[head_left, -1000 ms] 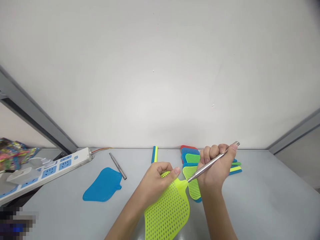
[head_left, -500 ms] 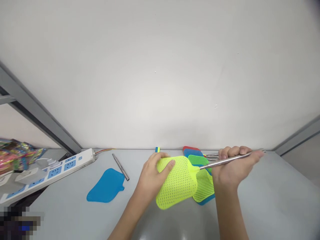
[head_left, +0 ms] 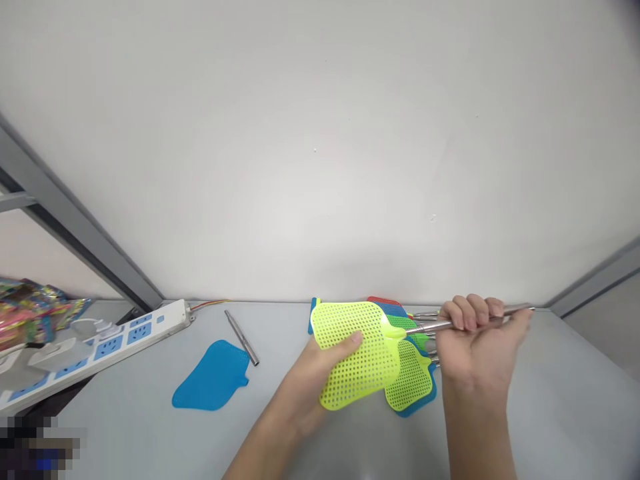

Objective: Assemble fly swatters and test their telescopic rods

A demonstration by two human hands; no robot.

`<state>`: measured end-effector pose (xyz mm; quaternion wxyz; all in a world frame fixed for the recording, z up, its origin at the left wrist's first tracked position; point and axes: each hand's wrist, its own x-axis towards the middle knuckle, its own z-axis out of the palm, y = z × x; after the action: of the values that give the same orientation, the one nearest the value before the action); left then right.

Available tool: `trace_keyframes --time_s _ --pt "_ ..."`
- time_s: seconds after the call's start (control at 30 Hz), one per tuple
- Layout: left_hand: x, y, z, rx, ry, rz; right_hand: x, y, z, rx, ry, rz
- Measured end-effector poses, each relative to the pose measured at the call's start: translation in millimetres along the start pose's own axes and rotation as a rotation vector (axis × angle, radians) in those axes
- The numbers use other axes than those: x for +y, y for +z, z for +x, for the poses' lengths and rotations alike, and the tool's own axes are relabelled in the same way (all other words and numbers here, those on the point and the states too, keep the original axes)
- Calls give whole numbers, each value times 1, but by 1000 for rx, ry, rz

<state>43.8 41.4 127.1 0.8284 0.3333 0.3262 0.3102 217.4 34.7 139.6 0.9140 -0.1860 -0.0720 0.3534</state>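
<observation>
A yellow fly swatter is held up in both hands, its perforated paddle [head_left: 370,363] facing me and its metal rod handle [head_left: 430,327] pointing right. My left hand [head_left: 307,383] grips the paddle, thumb on the front and the other fingers hidden behind. Around the rod, my right hand [head_left: 475,343] is closed with the palm turned up; the rod's end sticks out past the thumb. To the left on the table lie a loose blue swatter paddle [head_left: 213,377] and a separate metal rod [head_left: 242,338].
Behind the held swatter, several fly swatters in red, blue, green and yellow [head_left: 410,377] overlap in a pile. A blue and yellow piece [head_left: 313,313] stands near the wall. At the left are a white power strip [head_left: 165,320] with plugs and shiny colourful packets [head_left: 35,307].
My right hand has shifted slightly right and its fingers have curled further over the rod. The yellow paddle has moved slightly right, and my left hand has slid lower behind it.
</observation>
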Motion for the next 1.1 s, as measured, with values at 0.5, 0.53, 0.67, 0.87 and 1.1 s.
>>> trace_keyframes --time_s 0.5,0.53,0.67,0.87,1.1 --pt "-8 11 -8 -374 -308 -276 -24 -26 17 -111 104 213" --pt "-8 9 -7 -390 -307 -261 -25 -26 17 -123 108 222" --pt "-6 3 -9 -332 -210 -148 -19 -21 16 -150 150 212" --pt "10 6 -18 4 20 -25 -2 -11 6 -23 234 225" --pt "19 -2 -18 390 116 190 12 -6 -8 17 195 241"
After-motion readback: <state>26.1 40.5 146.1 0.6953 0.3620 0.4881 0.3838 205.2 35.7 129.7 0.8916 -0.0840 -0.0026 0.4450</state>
